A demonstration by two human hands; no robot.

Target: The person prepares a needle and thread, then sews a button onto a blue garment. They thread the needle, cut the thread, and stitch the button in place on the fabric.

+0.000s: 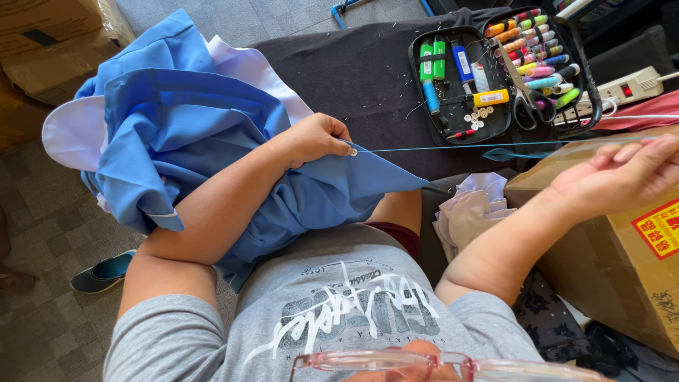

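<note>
An open sewing kit is lying at the far right of the black-covered bench, showing rows of coloured thread spools, scissors and loose white buttons. A power strip is sitting just beyond it. Cardboard boxes are crowding the right; a dark shoe is resting on the tiled floor.
</note>
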